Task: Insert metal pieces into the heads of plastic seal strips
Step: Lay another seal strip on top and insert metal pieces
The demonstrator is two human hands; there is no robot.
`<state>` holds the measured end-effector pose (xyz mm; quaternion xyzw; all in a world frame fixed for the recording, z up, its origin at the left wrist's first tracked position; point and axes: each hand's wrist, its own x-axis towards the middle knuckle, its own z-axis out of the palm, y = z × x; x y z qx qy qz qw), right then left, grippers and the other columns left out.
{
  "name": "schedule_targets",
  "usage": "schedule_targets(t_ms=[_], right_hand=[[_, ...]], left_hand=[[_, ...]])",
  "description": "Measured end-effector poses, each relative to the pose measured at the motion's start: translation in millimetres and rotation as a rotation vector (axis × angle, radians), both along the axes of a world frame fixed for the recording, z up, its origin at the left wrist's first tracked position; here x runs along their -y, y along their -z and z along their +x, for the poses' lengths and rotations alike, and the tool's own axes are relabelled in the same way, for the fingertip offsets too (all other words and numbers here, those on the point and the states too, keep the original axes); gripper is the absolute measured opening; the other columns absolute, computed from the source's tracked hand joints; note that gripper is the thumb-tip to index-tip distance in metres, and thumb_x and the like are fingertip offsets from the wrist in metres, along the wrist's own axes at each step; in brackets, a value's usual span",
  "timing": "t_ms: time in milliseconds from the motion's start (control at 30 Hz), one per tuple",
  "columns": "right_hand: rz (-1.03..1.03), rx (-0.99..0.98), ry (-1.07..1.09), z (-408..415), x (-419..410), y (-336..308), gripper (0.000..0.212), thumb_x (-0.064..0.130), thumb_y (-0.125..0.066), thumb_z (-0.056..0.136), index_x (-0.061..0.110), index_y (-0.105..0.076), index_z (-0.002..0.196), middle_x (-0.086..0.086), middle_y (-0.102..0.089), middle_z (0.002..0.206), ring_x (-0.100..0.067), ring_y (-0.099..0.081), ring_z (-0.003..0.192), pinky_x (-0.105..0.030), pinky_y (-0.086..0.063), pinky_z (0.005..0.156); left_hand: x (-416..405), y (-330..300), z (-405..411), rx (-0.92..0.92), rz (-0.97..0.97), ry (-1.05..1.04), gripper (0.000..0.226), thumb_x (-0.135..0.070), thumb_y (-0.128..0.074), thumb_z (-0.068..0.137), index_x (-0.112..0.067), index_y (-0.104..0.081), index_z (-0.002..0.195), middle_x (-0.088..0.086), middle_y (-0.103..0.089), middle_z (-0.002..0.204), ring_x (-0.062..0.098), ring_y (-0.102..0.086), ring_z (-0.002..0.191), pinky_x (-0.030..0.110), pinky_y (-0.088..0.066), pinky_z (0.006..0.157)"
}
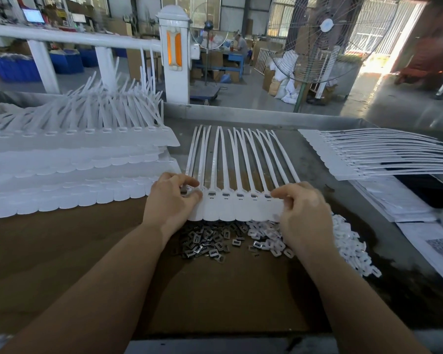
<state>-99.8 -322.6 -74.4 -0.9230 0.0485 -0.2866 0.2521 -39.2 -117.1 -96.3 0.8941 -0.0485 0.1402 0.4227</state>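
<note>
Both hands grip one joined row of seal strips: the left hand pinches its left end with thumb and curled fingers, and the right hand curls round its right end. The row sits lifted just over the middle of the bench, flat tabs toward the person and thin tails fanning away to the far side.

Nearest, a brown cardboard sheet covers the bench between the forearms, with bare room on it at near left. Just beneath the held row lies a heap of dark metal pieces, and touching it on the right a heap of small white plastic clips that runs toward the bench's right edge. Printed papers lie along that edge.

The heads of the held row are white, each with a small slot; most slots show a glint of metal, though the leftmost one is partly hidden by fingers, so it may or may not be filled.

At far left, stacked rows of strips crowd the bench, close beside the left hand. At far right another flat stack lies well apart. Between them grey bench lies bare up to the raised metal far edge.
</note>
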Motion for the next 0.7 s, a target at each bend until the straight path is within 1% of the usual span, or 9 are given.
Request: schedule_targets(t_ms=[100,167,233,333,467,600,700], right_hand=[[0.005,-0.087,0.102,7,15,-6,0.036,-0.004,-0.046,0.086,0.022,-0.067,0.100,-0.003,-0.057,0.114,-0.022,-0.046,0.109,-0.042,-0.033,0.094],[-0.030,-0.171,0.136,12,20,-7,0.039,-0.003,-0.048,0.085,0.028,-0.065,0.104,-0.002,-0.054,0.118,-0.021,-0.043,0.112,-0.042,-0.030,0.094],[-0.079,-0.246,0.145,15,22,-6,0.041,-0.001,-0.051,0.085,0.032,-0.063,0.105,-0.001,-0.052,0.121,-0.021,-0.042,0.113,-0.042,-0.028,0.094],[-0.117,-0.315,0.136,20,22,-4,0.047,-0.005,-0.047,0.082,0.035,-0.061,0.102,-0.001,-0.050,0.120,-0.022,-0.041,0.113,-0.041,-0.027,0.092],[-0.160,-0.318,0.140,25,21,-5,0.045,-0.006,-0.048,0.082,0.035,-0.060,0.098,-0.001,-0.050,0.117,-0.022,-0.041,0.112,-0.042,-0.028,0.091],[-0.198,-0.352,0.131,24,20,-6,0.044,-0.005,-0.050,0.083,0.034,-0.059,0.102,-0.001,-0.049,0.119,-0.022,-0.040,0.114,-0.042,-0.028,0.092],[-0.202,-0.285,0.120,17,18,-9,0.041,-0.001,-0.051,0.085,0.033,-0.060,0.106,0.000,-0.047,0.124,-0.021,-0.038,0.116,-0.042,-0.026,0.096]], left_hand=[[-1,0,0,-0.002,0.011,-0.006,0.015,-0.027,-0.066,0.086,-0.025,-0.064,0.101,-0.004,-0.046,0.105,0.013,-0.047,0.103,0.024,-0.037,0.088],[-1,-1,0,-0.002,0.010,-0.007,0.017,-0.027,-0.066,0.086,-0.023,-0.065,0.103,-0.004,-0.046,0.105,0.014,-0.048,0.103,0.024,-0.037,0.088],[0,-1,-1,-0.002,0.008,-0.008,0.017,-0.027,-0.066,0.086,-0.023,-0.066,0.103,-0.003,-0.047,0.106,0.014,-0.048,0.104,0.025,-0.039,0.090],[1,-2,-1,-0.004,0.005,-0.010,0.018,-0.027,-0.066,0.086,-0.022,-0.066,0.103,-0.003,-0.047,0.106,0.016,-0.049,0.106,0.028,-0.040,0.093],[0,-1,0,-0.008,0.002,-0.010,0.015,-0.028,-0.066,0.086,-0.025,-0.065,0.100,-0.004,-0.046,0.105,0.016,-0.049,0.106,0.028,-0.040,0.093],[0,0,1,0.001,0.000,-0.011,0.012,-0.028,-0.066,0.086,-0.026,-0.064,0.098,-0.005,-0.045,0.103,0.011,-0.047,0.100,0.024,-0.037,0.087],[0,0,1,0.005,-0.001,-0.009,0.014,-0.028,-0.066,0.086,-0.025,-0.065,0.099,-0.005,-0.045,0.103,0.010,-0.047,0.098,0.023,-0.036,0.087]])
